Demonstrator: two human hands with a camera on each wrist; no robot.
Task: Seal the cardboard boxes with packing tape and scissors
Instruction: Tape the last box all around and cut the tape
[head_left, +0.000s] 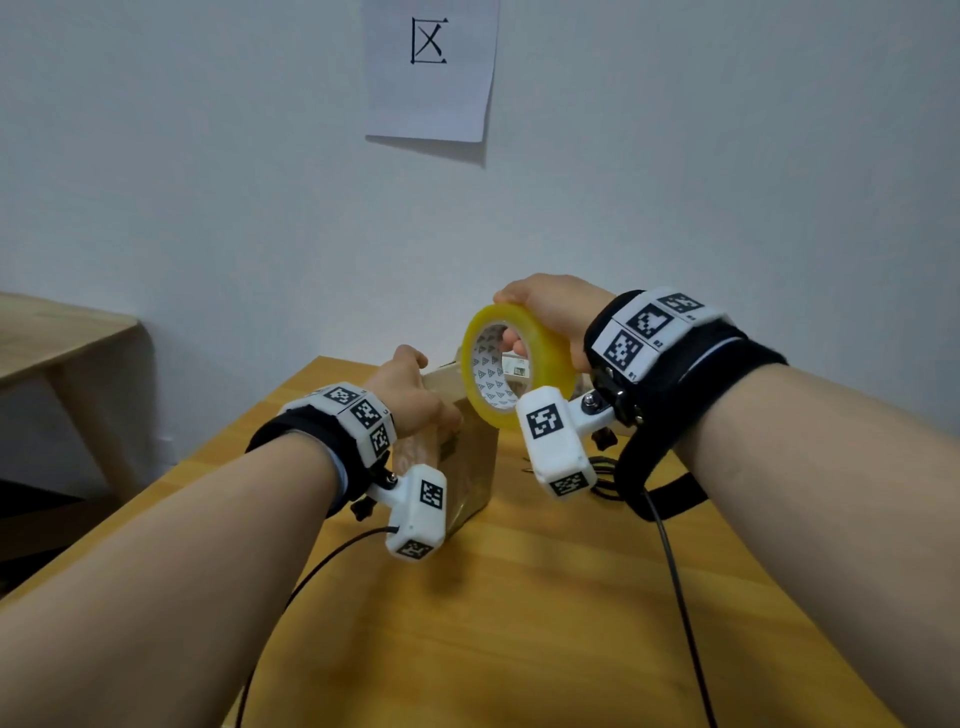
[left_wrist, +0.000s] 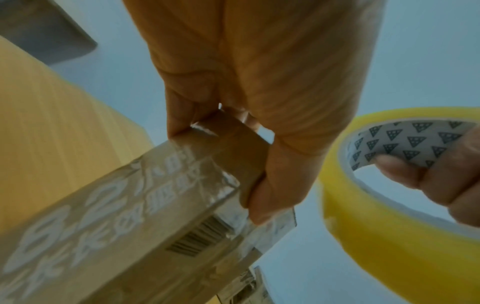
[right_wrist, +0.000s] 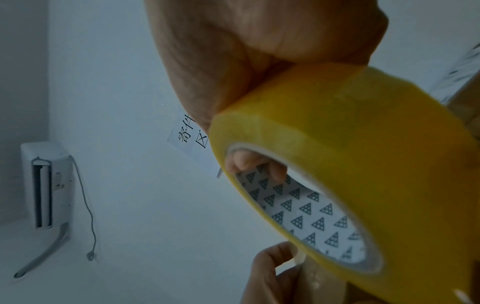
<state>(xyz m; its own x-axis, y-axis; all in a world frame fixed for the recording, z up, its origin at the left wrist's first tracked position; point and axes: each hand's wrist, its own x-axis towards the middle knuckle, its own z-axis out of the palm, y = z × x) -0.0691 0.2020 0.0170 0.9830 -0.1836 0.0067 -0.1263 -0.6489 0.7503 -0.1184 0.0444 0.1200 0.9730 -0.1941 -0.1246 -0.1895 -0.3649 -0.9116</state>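
Observation:
A small brown cardboard box (head_left: 475, 467) stands upright on the wooden table (head_left: 545, 597), glossy with clear tape and printed with white characters and a barcode (left_wrist: 200, 236). My left hand (head_left: 415, 395) grips its top end, thumb and fingers curled round the cardboard (left_wrist: 233, 144). A loose strip of clear tape (left_wrist: 275, 228) sticks out by the thumb. My right hand (head_left: 540, 322) holds a yellow roll of packing tape (head_left: 511, 364) just above and right of the box, fingers hooked through its patterned core (right_wrist: 306, 207). No scissors are recognisable.
Black cables (head_left: 675, 571) run from both wrist cameras over the table. A paper sign (head_left: 431, 67) hangs on the white wall behind. A second wooden table (head_left: 57, 338) stands at the left. A white appliance with a cord (right_wrist: 46, 185) shows in the right wrist view.

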